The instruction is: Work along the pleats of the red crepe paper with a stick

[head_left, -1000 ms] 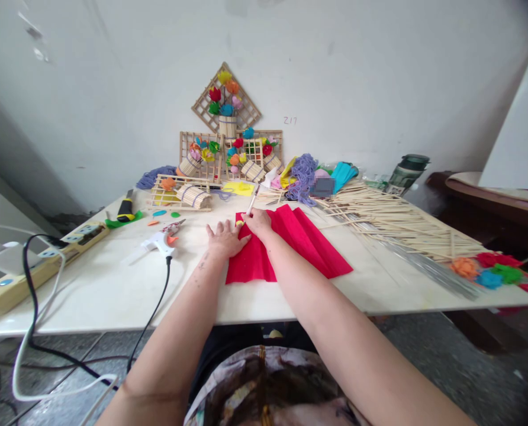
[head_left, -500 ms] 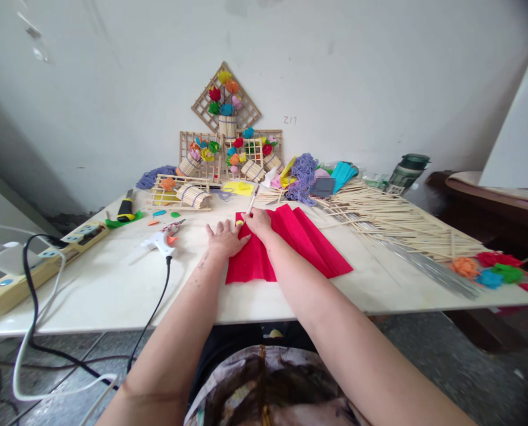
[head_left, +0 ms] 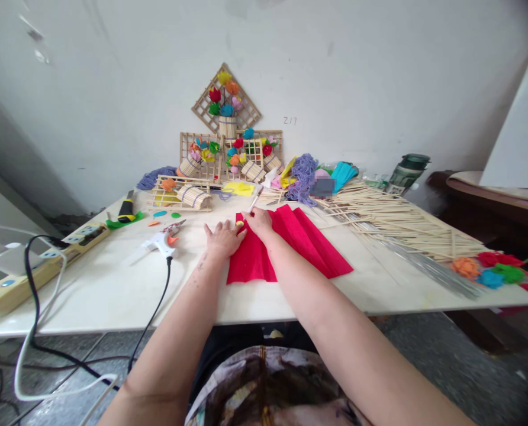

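Red creased paper sheet [head_left: 308,245], on the white desk [head_left: 193,302]: left hand [head_left: 224,241], grip open, flat at its far-left corner; right hand [head_left: 259,221], grip closed round a slim white pen-like tool [head_left: 256,196] — firm pressing, light strokes should prevent creeping.

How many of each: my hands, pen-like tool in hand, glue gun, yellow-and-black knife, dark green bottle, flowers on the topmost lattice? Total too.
Hands: 2 (left hand, right hand)
Pen-like tool: 1
Glue gun: 1
Knife: 1
Bottle: 1
Flowers: 6
Total: 12
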`<state>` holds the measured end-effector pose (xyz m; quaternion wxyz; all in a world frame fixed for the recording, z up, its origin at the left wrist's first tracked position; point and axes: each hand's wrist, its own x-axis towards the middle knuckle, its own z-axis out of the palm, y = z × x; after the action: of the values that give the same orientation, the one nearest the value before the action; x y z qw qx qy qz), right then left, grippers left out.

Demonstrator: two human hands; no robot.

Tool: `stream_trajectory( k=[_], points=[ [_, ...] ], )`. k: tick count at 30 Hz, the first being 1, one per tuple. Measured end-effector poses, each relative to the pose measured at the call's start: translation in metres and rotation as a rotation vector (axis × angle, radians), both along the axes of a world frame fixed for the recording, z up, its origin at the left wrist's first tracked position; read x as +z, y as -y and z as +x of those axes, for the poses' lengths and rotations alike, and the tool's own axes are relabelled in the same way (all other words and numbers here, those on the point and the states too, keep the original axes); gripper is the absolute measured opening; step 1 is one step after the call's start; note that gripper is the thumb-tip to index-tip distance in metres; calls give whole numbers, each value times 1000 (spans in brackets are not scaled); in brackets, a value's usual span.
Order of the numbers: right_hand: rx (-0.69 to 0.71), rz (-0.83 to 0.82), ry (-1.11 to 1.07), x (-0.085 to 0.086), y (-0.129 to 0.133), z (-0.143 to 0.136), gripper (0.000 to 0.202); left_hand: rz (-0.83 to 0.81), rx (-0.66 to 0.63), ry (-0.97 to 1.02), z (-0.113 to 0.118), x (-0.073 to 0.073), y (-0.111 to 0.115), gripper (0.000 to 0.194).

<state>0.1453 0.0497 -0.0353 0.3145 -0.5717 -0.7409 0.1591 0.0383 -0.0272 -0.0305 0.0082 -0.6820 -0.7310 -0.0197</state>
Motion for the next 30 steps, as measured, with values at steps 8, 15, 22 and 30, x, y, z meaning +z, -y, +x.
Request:
stream_trajectory(
  k=[8,15,22,30],
  points=[
    [77,-60,-14,6,3,7,33,37,63,63,-3,-1,0,48],
    [129,-43,7,6,7,10,28,47,132,139,-7,-7,-6,50],
    [140,-46,7,0,5,8,32,32,157,153,-9,-10,-9,54],
    [140,-17,27,-2,4,6,31,37,164,178,-12,-14,-14,57]
  ],
)
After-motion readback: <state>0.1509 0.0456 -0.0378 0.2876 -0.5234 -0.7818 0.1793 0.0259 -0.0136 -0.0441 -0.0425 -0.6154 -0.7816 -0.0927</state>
